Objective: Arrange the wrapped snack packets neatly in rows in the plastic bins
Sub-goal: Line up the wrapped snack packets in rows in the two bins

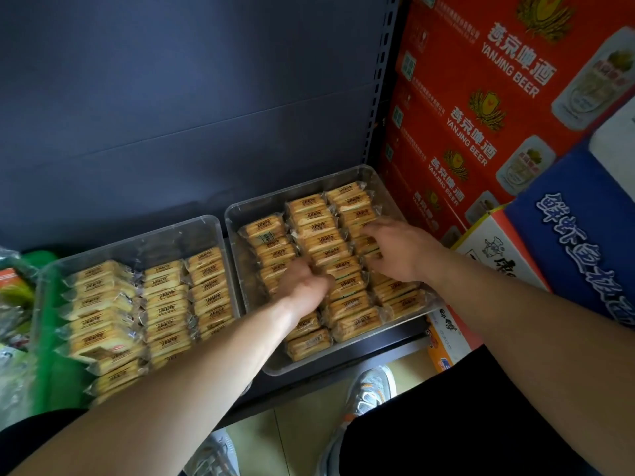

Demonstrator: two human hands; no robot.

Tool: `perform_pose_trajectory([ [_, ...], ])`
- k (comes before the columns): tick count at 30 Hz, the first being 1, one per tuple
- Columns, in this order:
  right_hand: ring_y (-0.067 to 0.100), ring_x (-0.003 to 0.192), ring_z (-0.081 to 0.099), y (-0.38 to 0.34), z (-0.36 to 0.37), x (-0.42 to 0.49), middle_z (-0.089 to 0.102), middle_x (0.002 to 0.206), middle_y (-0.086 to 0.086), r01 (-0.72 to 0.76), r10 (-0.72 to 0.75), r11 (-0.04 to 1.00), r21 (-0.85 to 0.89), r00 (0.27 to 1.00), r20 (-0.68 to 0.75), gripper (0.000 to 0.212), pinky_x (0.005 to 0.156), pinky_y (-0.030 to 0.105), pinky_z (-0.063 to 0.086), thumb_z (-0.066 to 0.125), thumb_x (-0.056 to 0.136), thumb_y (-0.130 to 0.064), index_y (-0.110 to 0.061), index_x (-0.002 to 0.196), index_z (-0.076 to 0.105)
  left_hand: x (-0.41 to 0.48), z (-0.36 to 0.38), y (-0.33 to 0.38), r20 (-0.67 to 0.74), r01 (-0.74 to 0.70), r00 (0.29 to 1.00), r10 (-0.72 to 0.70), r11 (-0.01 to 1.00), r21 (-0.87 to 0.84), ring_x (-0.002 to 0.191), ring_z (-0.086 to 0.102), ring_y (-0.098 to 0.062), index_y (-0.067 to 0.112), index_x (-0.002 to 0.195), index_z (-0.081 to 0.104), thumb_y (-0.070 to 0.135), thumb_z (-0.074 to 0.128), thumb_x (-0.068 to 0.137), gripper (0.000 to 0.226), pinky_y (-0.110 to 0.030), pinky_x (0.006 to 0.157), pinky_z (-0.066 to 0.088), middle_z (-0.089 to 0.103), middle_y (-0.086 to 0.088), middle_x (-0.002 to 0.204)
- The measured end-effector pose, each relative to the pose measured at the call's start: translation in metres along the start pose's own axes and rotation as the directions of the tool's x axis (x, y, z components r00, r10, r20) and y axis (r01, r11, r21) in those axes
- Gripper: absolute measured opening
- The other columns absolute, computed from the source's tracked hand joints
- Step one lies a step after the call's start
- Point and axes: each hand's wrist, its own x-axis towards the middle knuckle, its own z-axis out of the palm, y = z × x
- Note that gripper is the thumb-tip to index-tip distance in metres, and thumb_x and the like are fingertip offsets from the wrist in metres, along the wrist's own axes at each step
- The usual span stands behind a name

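Two clear plastic bins stand side by side on a low dark shelf. The right bin (237,214) holds three rows of yellow wrapped snack packets (323,235). Both my hands are inside it. My left hand (305,283) is blurred; its fingers curl down among the packets between the left and middle rows, and its fingertips are hidden. My right hand (395,249) lies on the right row with fingers spread, pressing the packets. The left bin (137,245) also holds three rows of the same packets (168,304), with the nearest ones leaning loosely.
Red beer cartons (481,97) are stacked right of the shelf upright (385,97). A blue box (577,242) and a white-orange carton (494,249) lean beside the right bin. A green container (51,338) sits at far left. My shoes (371,389) stand on the tiled floor below.
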Motion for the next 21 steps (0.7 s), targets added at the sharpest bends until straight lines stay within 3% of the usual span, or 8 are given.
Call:
perform_pose_trajectory([
  [4,0.025,0.132,0.047,-0.006,0.005,0.009,0.048,0.145,0.001,0.01,-0.01,1.0,-0.002,1.0,0.03,0.058,0.108,0.047,0.043,0.067,0.092,-0.031,-0.027,0.146,0.048,0.003,-0.011,0.001,0.114,-0.034,0.993,0.033,0.999,0.003,0.11,0.064,-0.015,0.037,0.106,0.064,0.024,0.072,0.091,0.021,-0.032,0.097,0.048,0.069,0.013,0.108],
  [8,0.025,0.134,0.044,-0.011,0.006,0.019,0.046,0.144,0.0,0.041,-0.042,0.999,-0.027,0.999,-0.021,0.058,0.111,0.044,0.041,0.065,0.093,-0.033,-0.027,0.148,0.046,0.002,-0.033,0.0,0.011,-0.113,0.993,0.114,0.972,0.204,0.094,0.063,-0.007,0.031,0.104,0.064,0.041,0.065,0.096,0.013,-0.02,0.075,0.045,0.064,0.016,0.097],
  [10,0.026,0.138,0.039,-0.016,0.008,0.025,0.041,0.151,0.002,0.08,-0.083,0.996,-0.05,0.995,-0.047,0.06,0.115,0.041,0.035,0.062,0.096,-0.034,-0.025,0.152,0.041,0.005,-0.043,-0.001,-0.137,-0.158,0.968,0.21,0.935,0.318,0.113,0.062,-0.017,0.024,0.122,0.062,0.037,0.065,0.096,0.029,-0.028,0.09,0.05,0.064,0.007,0.119],
  [13,0.027,0.139,0.035,-0.029,0.01,0.033,0.035,0.154,0.002,0.164,-0.172,0.979,-0.122,0.983,-0.064,0.063,0.116,0.04,0.033,0.059,0.096,-0.033,-0.024,0.154,0.036,0.012,-0.06,0.001,-0.184,-0.206,0.934,0.305,0.884,0.421,0.137,0.045,-0.024,0.02,0.145,0.048,0.031,0.067,0.095,0.055,-0.042,0.117,0.038,0.044,-0.002,0.148],
  [15,0.025,0.139,0.032,-0.038,0.012,0.038,0.03,0.157,0.0,0.222,-0.236,0.96,-0.171,0.97,-0.066,0.064,0.116,0.039,0.033,0.059,0.095,-0.037,-0.026,0.154,0.035,0.02,-0.069,0.003,-0.171,-0.227,0.909,0.38,0.796,0.561,0.137,0.045,-0.026,0.018,0.148,0.045,0.028,0.068,0.094,0.06,-0.04,0.115,0.039,0.041,-0.003,0.148],
  [17,0.025,0.144,0.027,-0.045,0.013,0.046,0.022,0.162,0.0,0.26,-0.279,0.94,-0.221,0.959,-0.058,0.068,0.117,0.042,0.032,0.056,0.096,-0.044,-0.025,0.156,0.03,0.028,-0.075,0.002,-0.139,-0.23,0.864,0.485,0.624,0.747,0.13,0.052,-0.027,0.016,0.145,0.048,0.025,0.068,0.092,0.057,-0.039,0.109,0.042,0.047,-0.005,0.141],
  [19,0.026,0.15,0.017,-0.05,0.013,0.056,0.009,0.168,0.0,0.269,-0.293,0.924,-0.273,0.955,-0.05,0.077,0.121,0.046,0.025,0.051,0.098,-0.05,-0.023,0.161,0.016,0.037,-0.082,-0.001,-0.085,-0.185,0.835,0.543,0.424,0.887,0.126,0.056,-0.025,0.019,0.141,0.053,0.026,0.069,0.09,0.054,-0.043,0.116,0.035,0.054,-0.003,0.136],
  [21,0.025,0.155,0.005,-0.052,0.015,0.069,-0.005,0.17,0.001,0.255,-0.279,0.918,-0.305,0.959,-0.039,0.084,0.125,0.045,0.013,0.043,0.099,-0.056,-0.019,0.162,0.001,0.046,-0.091,-0.005,-0.053,-0.166,0.846,0.531,0.357,0.919,0.13,0.054,-0.022,0.023,0.143,0.051,0.029,0.07,0.088,0.058,-0.047,0.123,0.021,0.055,0.001,0.139],
])
